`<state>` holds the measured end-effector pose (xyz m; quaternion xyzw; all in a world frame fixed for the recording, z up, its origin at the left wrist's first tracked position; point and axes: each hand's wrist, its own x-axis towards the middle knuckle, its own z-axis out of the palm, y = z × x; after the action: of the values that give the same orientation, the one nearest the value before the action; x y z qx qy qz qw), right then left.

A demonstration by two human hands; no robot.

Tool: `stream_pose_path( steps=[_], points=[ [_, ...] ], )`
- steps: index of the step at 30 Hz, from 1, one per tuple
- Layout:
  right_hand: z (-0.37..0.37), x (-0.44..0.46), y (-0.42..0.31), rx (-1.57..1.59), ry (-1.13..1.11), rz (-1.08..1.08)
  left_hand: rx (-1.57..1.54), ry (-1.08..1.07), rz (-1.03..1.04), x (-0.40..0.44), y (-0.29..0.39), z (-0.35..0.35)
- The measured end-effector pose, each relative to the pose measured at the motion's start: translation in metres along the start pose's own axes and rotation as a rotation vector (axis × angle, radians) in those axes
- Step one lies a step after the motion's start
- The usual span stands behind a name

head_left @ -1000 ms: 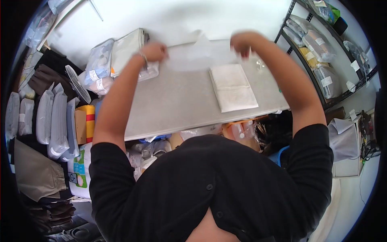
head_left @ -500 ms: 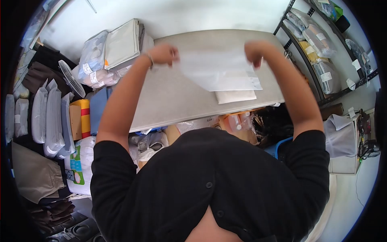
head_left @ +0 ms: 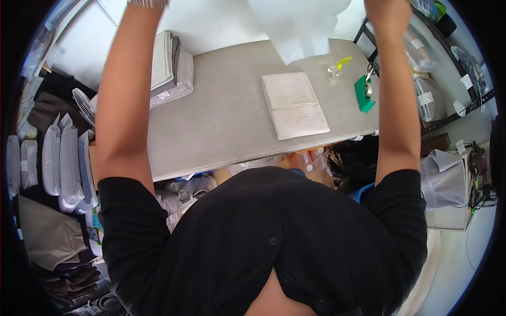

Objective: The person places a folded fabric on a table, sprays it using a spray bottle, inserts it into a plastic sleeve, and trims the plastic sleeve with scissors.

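A translucent plastic bag [head_left: 298,31] hangs in the air above the far side of the table, its upper part cut off by the frame's top edge. Beside the bag's right edge is my right hand [head_left: 389,16], closed, its fingertips largely out of sight. My left forearm reaches up past the top edge; only the wrist with a bracelet [head_left: 147,3] shows, and that hand is outside the picture. Below the bag, a folded cream cloth [head_left: 295,105] lies flat on the grey table [head_left: 221,116], with neither hand touching it.
A spray bottle with a yellow head [head_left: 338,68] and a green tape dispenser [head_left: 363,94] stand at the table's right. Folded fabric in plastic [head_left: 173,73] is stacked at the left. Shelves with bagged goods [head_left: 429,100] flank the right side; wrapped packs [head_left: 69,163] stand at left.
Both hands have risen toward the top of the view, lifting the plastic bag off the table. The folded cloth, spray bottle and tape dispenser are now uncovered.
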<state>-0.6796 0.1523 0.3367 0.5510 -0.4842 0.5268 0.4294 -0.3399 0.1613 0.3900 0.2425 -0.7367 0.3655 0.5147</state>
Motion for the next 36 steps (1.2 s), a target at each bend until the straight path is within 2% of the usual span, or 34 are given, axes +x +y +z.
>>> stream_pose_path(
  steps=[2, 3, 4, 7, 8, 10, 11, 13, 14, 15, 17, 18, 19, 20, 21, 22, 23, 24, 25, 26, 27, 28, 29, 30, 31, 32, 33, 34, 36],
  points=[
    [-0.011, -0.056, 0.014, -0.096, -0.273, 0.069, 0.457, -0.418, -0.241, -0.057, -0.011, 0.019],
    [-0.021, -0.085, 0.019, -0.053, -0.350, 0.084, 0.137, -0.218, -0.007, -0.068, 0.024, 0.014],
    [-0.029, -0.113, 0.028, -0.014, -0.519, 0.130, -0.080, -0.388, -0.104, -0.079, 0.051, 0.009],
    [-0.054, -0.156, 0.048, -0.010, -0.923, 0.130, -0.176, -0.599, -0.220, -0.117, 0.087, 0.027],
    [-0.054, -0.154, 0.056, 0.001, -0.926, 0.126, -0.167, -0.603, -0.227, -0.116, 0.092, 0.038],
    [-0.048, -0.138, 0.072, 0.100, -1.172, 0.094, -0.227, -0.918, -0.571, -0.112, 0.102, 0.059],
    [-0.036, -0.128, 0.084, 0.118, -1.168, 0.072, -0.220, -0.926, -0.572, -0.109, 0.099, 0.075],
    [-0.001, -0.110, 0.102, 0.123, -1.317, -0.024, -0.339, -1.083, -0.873, -0.112, 0.084, 0.120],
    [0.021, -0.107, 0.113, 0.163, -1.310, -0.048, -0.384, -1.231, -0.904, -0.110, 0.073, 0.143],
    [0.049, -0.107, 0.127, 0.173, -1.406, -0.099, -0.434, -1.381, -0.943, -0.109, 0.061, 0.167],
    [0.115, -0.107, 0.143, 0.163, -1.624, -0.197, -0.433, -1.528, -1.005, -0.121, 0.037, 0.223],
    [0.146, -0.105, 0.146, 0.136, -1.746, -0.241, -0.378, -1.507, -1.139, -0.130, 0.029, 0.247],
    [0.164, -0.102, 0.148, 0.160, -1.740, -0.268, -0.336, -1.363, -1.249, -0.134, 0.025, 0.264],
    [0.179, -0.097, 0.147, 0.116, -1.604, -0.240, -0.109, -1.357, -0.926, -0.135, 0.011, 0.281],
    [0.197, -0.090, 0.145, 0.083, -1.457, -0.212, 0.047, -1.262, -0.888, -0.126, -0.002, 0.292],
    [0.223, -0.088, 0.155, 0.171, -1.176, -0.185, 0.329, -0.926, -0.634, -0.125, -0.022, 0.305],
    [0.236, -0.080, 0.158, 0.227, -0.823, -0.152, 0.286, -0.535, -0.794, -0.090, -0.014, 0.292],
    [0.225, -0.050, 0.151, 0.208, -0.729, -0.105, 0.187, -0.286, -0.836, -0.055, -0.014, 0.278],
    [0.227, -0.033, 0.157, 0.282, -0.559, -0.031, 0.158, -0.092, -0.809, -0.023, -0.007, 0.261],
    [0.199, -0.012, 0.153, 0.273, -0.467, -0.020, 0.275, -0.121, -0.803, -0.005, -0.027, 0.257],
    [0.192, -0.004, 0.163, 0.351, -0.347, -0.051, 0.133, 0.152, -0.274, 0.028, -0.008, 0.235],
    [0.181, -0.005, 0.169, 0.482, -0.305, 0.011, 0.087, 0.135, -0.274, 0.049, 0.017, 0.213],
    [0.187, -0.008, 0.193, 0.294, -0.171, -0.138, 0.110, 0.156, -0.297, 0.052, 0.027, 0.204],
    [0.155, -0.015, 0.185, 0.256, -0.240, -0.027, 0.133, 0.179, -0.319, 0.049, 0.032, 0.200],
    [0.172, -0.042, 0.214, 0.166, -0.302, 0.028, 0.185, 0.265, -0.188, 0.042, 0.045, 0.199],
    [0.146, -0.057, 0.204, 0.183, -0.329, 0.043, 0.189, 0.234, -0.175, 0.028, 0.058, 0.197],
    [0.144, -0.083, 0.211, 0.247, -0.188, -0.076, 0.266, 0.165, -0.131, 0.011, 0.081, 0.184],
    [0.132, -0.110, 0.209, 0.270, -0.213, -0.093, 0.293, 0.047, -0.183, -0.010, 0.102, 0.175],
    [0.096, -0.147, 0.184, 0.523, -0.266, -0.069, 0.260, -0.072, -0.265, -0.060, 0.135, 0.171]
  ],
)
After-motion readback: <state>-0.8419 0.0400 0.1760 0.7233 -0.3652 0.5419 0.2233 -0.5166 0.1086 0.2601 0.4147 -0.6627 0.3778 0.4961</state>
